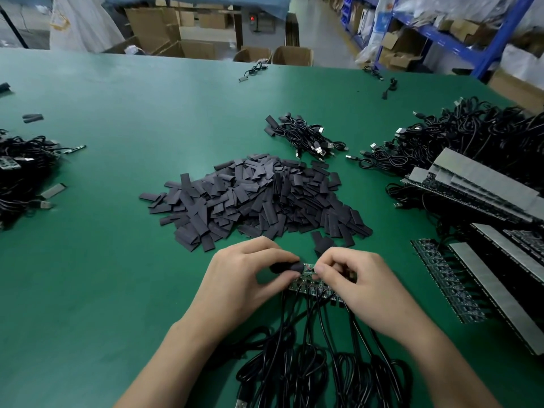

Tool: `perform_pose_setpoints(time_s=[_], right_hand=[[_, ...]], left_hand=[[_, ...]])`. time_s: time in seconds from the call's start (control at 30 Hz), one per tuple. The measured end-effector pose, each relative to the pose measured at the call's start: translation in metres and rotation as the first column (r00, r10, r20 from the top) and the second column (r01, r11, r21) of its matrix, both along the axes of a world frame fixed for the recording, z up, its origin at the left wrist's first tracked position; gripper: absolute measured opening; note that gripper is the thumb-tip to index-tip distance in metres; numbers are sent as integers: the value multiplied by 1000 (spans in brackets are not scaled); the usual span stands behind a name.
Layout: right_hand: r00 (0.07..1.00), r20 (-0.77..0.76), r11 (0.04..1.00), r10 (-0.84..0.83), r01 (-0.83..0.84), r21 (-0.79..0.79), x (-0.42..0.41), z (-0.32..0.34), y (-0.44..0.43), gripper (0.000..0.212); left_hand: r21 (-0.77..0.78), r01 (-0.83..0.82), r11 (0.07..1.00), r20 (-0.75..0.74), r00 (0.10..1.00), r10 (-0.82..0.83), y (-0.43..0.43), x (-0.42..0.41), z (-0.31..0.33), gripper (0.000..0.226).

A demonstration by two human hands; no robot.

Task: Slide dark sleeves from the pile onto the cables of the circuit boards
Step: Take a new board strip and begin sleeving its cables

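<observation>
A big pile of dark flat sleeves lies on the green table just beyond my hands. My left hand pinches one dark sleeve between thumb and fingers, its end against a small circuit board. My right hand pinches that board at its other side. Under it lies a row of joined circuit boards. Their black cables run toward me and coil at the near edge. Whether the sleeve is on the board, I cannot tell.
Stacks of circuit-board strips and a tangle of black USB cables fill the right side. A small bundle of sleeved cables lies behind the pile. More cables sit at the left edge. Cardboard boxes stand past the table.
</observation>
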State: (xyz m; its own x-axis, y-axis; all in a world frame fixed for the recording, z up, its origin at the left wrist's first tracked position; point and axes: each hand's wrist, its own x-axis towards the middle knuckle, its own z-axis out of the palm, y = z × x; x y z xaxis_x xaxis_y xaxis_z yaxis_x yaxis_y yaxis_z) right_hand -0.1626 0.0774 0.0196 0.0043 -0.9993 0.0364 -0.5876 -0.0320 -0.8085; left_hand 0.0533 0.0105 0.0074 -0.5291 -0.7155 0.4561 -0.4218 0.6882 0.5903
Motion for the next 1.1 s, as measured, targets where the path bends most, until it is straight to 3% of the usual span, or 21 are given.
perform_pose_setpoints(time_s=[0.3, 0.93, 1.1], right_hand=[[992, 125, 998, 14, -20, 51, 4, -5, -2, 10], [990, 133, 998, 43, -49, 41, 5, -3, 0, 18], [961, 277, 999, 1, -14, 44, 4, -3, -3, 21]], left_hand=[[-84, 42, 996, -4, 999, -42, 2, -2, -2, 14], [-124, 51, 991, -58, 997, -59, 1, -4, -2, 18], [-84, -82, 993, -162, 984, 68, 2, -4, -1, 32]])
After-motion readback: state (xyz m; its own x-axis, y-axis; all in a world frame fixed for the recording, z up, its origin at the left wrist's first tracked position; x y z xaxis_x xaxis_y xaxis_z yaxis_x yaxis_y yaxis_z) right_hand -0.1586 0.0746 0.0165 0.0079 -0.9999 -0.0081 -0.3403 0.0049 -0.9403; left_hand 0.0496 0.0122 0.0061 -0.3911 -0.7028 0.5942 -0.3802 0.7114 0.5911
